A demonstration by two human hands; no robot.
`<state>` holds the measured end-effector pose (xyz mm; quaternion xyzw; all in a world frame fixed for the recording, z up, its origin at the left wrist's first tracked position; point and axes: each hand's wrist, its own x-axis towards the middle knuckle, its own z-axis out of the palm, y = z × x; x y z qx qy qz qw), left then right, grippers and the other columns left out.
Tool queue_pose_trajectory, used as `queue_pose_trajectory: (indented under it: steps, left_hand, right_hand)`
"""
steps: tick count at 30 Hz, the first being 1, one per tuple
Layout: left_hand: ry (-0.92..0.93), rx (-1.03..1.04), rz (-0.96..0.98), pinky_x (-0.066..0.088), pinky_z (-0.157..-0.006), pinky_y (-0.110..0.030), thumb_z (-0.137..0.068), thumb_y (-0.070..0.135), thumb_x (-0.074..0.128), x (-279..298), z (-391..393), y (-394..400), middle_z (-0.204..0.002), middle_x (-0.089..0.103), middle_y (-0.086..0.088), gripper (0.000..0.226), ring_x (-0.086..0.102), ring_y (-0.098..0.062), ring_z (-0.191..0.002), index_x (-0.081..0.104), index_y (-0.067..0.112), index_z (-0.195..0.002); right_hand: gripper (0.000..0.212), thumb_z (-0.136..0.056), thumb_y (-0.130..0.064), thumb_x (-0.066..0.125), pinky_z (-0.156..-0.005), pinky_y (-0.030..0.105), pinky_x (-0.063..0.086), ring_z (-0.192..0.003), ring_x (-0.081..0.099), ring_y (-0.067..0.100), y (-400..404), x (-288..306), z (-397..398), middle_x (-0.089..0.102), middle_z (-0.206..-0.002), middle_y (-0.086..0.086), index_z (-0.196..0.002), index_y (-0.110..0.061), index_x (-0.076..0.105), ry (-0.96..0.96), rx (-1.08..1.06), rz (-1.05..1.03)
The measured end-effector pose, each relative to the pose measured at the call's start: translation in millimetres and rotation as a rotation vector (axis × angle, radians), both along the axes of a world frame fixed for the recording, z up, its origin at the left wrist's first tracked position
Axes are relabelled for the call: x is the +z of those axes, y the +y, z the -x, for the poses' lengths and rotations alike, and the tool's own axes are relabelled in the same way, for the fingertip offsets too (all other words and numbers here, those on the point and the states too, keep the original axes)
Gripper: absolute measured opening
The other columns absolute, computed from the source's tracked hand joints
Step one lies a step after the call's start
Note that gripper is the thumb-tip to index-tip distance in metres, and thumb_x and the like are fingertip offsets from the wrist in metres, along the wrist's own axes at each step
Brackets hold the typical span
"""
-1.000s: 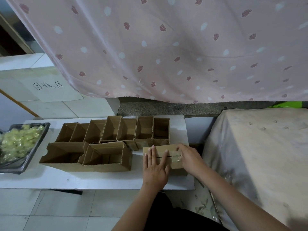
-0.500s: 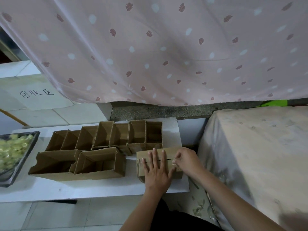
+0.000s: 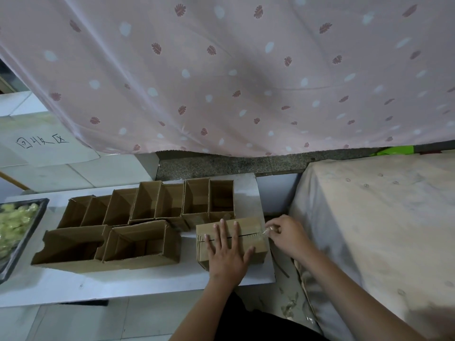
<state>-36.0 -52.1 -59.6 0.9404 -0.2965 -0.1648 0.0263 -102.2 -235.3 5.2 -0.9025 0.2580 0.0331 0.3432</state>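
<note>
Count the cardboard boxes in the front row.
3: two open boxes at left, one closed box at right under the left hand, the right hand pinching its tape. None seem hidden.

9 open bxs point(image 3: 142, 242), 1 taped bx point(image 3: 251, 228), 1 tray point(image 3: 29, 232)

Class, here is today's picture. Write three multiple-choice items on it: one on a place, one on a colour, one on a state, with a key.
1. Where on the table does the closed box stand?
A. at its right end
B. at its left end
C. in its middle

2. What colour is the curtain?
A. green
B. pink
C. black

3. How does the left hand lie?
A. flat on the closed box
B. in a fist
C. off the box

Key: 1 A, the open boxes lie to its left; 2 B, pink, spotted; 3 A, fingers spread on its top while the right hand pinches tape.
</note>
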Motion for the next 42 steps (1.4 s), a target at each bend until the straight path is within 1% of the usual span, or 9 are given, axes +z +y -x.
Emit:
queue_pose_trajectory:
  steps: [3,7,15,21,23,26,30,34,42]
  left_hand:
    - [-0.004,-0.001,0.004,-0.024,-0.114,-0.059,-0.083,0.079,-0.015,-2,0,0,-0.152,-0.047,-0.009,0.084,-0.042,-0.032,-0.142,-0.041,0.029,-0.145]
    - [-0.008,0.001,0.002,-0.025,-0.113,-0.059,-0.081,0.08,-0.019,-2,0,0,-0.152,-0.048,-0.008,0.085,-0.043,-0.031,-0.141,-0.042,0.03,-0.145]
    - [0.01,-0.003,0.026,-0.022,-0.115,-0.059,-0.081,0.08,-0.017,-1,1,2,-0.153,-0.047,-0.008,0.085,-0.042,-0.031,-0.142,-0.042,0.03,-0.145]
    - [0.015,-0.02,0.032,-0.023,-0.114,-0.06,-0.076,0.087,-0.015,-3,0,4,-0.153,-0.047,-0.009,0.094,-0.042,-0.032,-0.141,-0.038,0.03,-0.148]
    - [0.02,-0.019,0.028,-0.024,-0.113,-0.06,-0.076,0.088,-0.012,-3,0,4,-0.152,-0.047,-0.01,0.097,-0.043,-0.033,-0.141,-0.038,0.029,-0.148]
    - [0.013,-0.035,-0.012,-0.023,-0.112,-0.063,-0.079,0.089,0.0,-1,0,3,-0.15,-0.049,-0.013,0.1,-0.043,-0.038,-0.139,-0.039,0.026,-0.147]
    - [0.026,-0.127,-0.053,-0.021,-0.109,-0.071,-0.082,0.081,0.043,8,-1,-3,-0.151,-0.047,-0.018,0.116,-0.041,-0.045,-0.138,-0.043,0.033,-0.143]
    - [0.014,-0.211,0.041,-0.014,-0.114,-0.068,-0.085,0.065,0.057,27,-3,-19,-0.164,-0.025,-0.011,0.118,-0.029,-0.037,-0.148,-0.048,0.041,-0.135]
    - [0.086,-0.092,0.414,0.027,-0.118,-0.045,-0.067,0.063,0.075,54,-18,-22,-0.16,0.01,0.003,0.124,0.014,-0.021,-0.147,-0.003,0.033,-0.159]
  right_hand:
    - [0.02,-0.087,-0.026,0.075,-0.078,0.017,0.046,-0.092,0.062,0.011,1,1,3,0.054,-0.111,-0.003,-0.106,-0.021,0.073,0.057,-0.026,-0.124]
    - [0.011,-0.085,-0.022,0.074,-0.059,0.007,0.035,-0.081,0.058,0.002,4,-2,5,0.06,-0.095,-0.01,-0.09,-0.027,0.065,0.074,-0.052,-0.076]
    - [0.038,-0.073,-0.025,0.086,-0.052,0.019,0.034,-0.066,0.052,0.001,2,-1,0,0.055,-0.073,-0.011,-0.075,-0.023,0.049,-0.023,-0.076,0.058]
    - [0.01,-0.085,-0.018,0.077,-0.065,0.013,0.039,-0.085,0.065,0.009,-7,-17,15,0.064,-0.084,-0.01,-0.092,-0.025,0.077,0.05,-0.124,-0.022]
    - [0.018,-0.08,-0.022,0.082,-0.066,0.011,0.038,-0.088,0.065,0.006,-7,-16,17,0.064,-0.081,-0.017,-0.096,-0.028,0.076,0.062,-0.126,-0.116]
    - [0.027,-0.078,-0.024,0.084,-0.067,0.01,0.038,-0.088,0.059,-0.001,-8,-7,15,0.058,-0.088,-0.023,-0.097,-0.037,0.07,0.082,-0.096,-0.165]
    - [0.015,-0.084,-0.028,0.076,-0.061,0.014,0.042,-0.082,0.062,0.001,-3,2,12,0.063,-0.092,-0.014,-0.088,-0.035,0.063,0.117,-0.038,-0.14]
    - [0.024,-0.082,-0.031,0.079,-0.06,0.011,0.037,-0.077,0.056,-0.003,7,18,7,0.059,-0.087,-0.017,-0.087,-0.038,0.057,0.048,0.067,-0.161]
    - [0.037,-0.068,-0.04,0.088,-0.057,0.018,0.037,-0.063,0.05,0.005,3,37,-4,0.057,-0.072,-0.007,-0.074,-0.031,0.053,-0.183,0.038,-0.175]
